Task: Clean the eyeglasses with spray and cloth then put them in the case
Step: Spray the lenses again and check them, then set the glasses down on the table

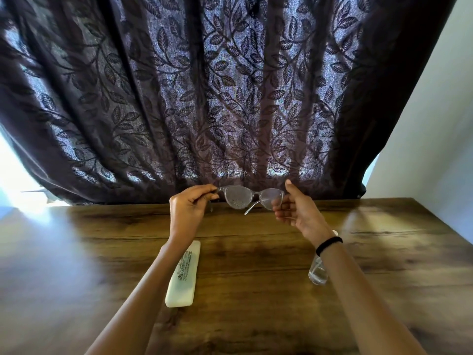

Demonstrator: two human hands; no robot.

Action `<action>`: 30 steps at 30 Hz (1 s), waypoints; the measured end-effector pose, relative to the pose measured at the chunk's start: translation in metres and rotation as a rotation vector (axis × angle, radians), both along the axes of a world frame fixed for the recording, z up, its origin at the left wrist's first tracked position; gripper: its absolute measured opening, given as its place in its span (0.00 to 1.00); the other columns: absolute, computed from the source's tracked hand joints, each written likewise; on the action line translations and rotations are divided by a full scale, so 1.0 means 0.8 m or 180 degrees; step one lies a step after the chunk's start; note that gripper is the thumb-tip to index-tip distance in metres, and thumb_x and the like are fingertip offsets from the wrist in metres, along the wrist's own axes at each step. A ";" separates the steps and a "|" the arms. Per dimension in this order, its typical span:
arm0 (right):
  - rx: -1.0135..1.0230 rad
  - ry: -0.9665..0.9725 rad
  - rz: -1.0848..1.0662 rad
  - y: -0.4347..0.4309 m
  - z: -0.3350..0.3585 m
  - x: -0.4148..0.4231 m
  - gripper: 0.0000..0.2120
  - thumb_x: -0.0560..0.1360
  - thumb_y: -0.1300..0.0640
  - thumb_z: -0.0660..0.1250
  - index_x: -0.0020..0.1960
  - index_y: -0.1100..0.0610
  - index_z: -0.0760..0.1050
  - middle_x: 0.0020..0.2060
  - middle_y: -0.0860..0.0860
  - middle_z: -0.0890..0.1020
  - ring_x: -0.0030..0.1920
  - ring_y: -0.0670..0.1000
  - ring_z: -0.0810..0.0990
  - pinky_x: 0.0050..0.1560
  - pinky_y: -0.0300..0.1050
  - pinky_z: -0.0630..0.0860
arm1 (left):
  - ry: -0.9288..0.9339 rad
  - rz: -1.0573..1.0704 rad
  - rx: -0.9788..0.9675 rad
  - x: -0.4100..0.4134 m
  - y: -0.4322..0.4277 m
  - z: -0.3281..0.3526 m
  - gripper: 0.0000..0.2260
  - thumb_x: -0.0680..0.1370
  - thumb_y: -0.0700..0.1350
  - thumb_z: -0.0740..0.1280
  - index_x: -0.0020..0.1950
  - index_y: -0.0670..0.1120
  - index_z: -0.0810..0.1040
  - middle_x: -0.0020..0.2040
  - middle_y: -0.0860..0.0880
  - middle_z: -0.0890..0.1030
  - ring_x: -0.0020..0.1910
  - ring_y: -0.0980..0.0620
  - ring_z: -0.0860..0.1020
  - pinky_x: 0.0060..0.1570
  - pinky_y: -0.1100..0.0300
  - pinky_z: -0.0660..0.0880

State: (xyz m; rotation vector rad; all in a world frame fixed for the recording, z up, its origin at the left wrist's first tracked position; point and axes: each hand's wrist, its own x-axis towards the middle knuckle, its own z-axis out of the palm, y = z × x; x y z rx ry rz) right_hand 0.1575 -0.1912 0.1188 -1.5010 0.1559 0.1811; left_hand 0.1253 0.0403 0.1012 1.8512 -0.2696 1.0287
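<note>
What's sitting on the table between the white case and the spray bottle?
Nothing: the head view shows bare wooden table between the case and the spray bottle. The eyeglasses are held up farther back.

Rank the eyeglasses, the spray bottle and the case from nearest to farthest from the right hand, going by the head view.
1. eyeglasses: held up at the far middle, pinched by the right hand itself.
2. spray bottle: standing on the table, right side, partly hidden by that arm.
3. case: lying on the table left of centre, farthest.
</note>
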 end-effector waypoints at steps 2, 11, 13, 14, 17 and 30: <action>-0.0041 0.0053 -0.0016 0.001 -0.002 0.001 0.21 0.75 0.44 0.63 0.34 0.60 0.79 0.26 0.51 0.81 0.28 0.48 0.78 0.35 0.42 0.76 | 0.0043 -0.0076 0.0075 0.000 0.003 -0.002 0.13 0.70 0.27 0.68 0.50 0.41 0.81 0.44 0.48 0.82 0.43 0.68 0.79 0.46 0.73 0.74; -0.0396 -0.0024 -0.0013 -0.005 -0.017 -0.002 0.11 0.75 0.60 0.65 0.35 0.59 0.78 0.28 0.52 0.79 0.26 0.46 0.75 0.31 0.39 0.72 | 0.0540 -0.0465 0.0697 0.010 0.015 -0.025 0.16 0.70 0.25 0.65 0.49 0.41 0.83 0.51 0.50 0.82 0.57 0.61 0.77 0.58 0.66 0.73; -0.0828 -0.0006 0.0060 -0.006 -0.025 -0.002 0.11 0.75 0.61 0.64 0.34 0.59 0.77 0.28 0.52 0.78 0.26 0.46 0.74 0.28 0.37 0.69 | 0.0638 -0.0416 0.1009 0.013 0.018 -0.032 0.15 0.70 0.26 0.66 0.49 0.42 0.83 0.53 0.50 0.82 0.57 0.61 0.76 0.60 0.68 0.71; -0.1053 0.0016 0.0117 -0.007 -0.030 -0.001 0.11 0.75 0.62 0.65 0.34 0.60 0.77 0.27 0.52 0.79 0.26 0.46 0.74 0.27 0.37 0.68 | 0.0669 -0.0384 0.1174 0.014 0.020 -0.037 0.14 0.70 0.27 0.67 0.49 0.42 0.83 0.54 0.49 0.82 0.56 0.60 0.77 0.59 0.69 0.70; -0.1806 0.0050 0.0311 -0.006 -0.045 0.000 0.11 0.74 0.62 0.65 0.33 0.59 0.75 0.28 0.53 0.78 0.28 0.48 0.74 0.30 0.39 0.69 | 0.0823 -0.0286 0.1576 0.014 0.020 -0.049 0.13 0.70 0.29 0.68 0.49 0.44 0.84 0.57 0.49 0.81 0.56 0.54 0.78 0.57 0.65 0.73; -0.4054 -0.0213 0.0867 0.006 -0.062 -0.008 0.11 0.77 0.61 0.58 0.36 0.58 0.67 0.31 0.51 0.69 0.37 0.52 0.73 0.32 0.40 0.66 | 0.1824 -0.0087 0.2463 0.006 0.001 -0.089 0.12 0.74 0.38 0.68 0.54 0.49 0.81 0.57 0.51 0.81 0.54 0.52 0.79 0.53 0.60 0.74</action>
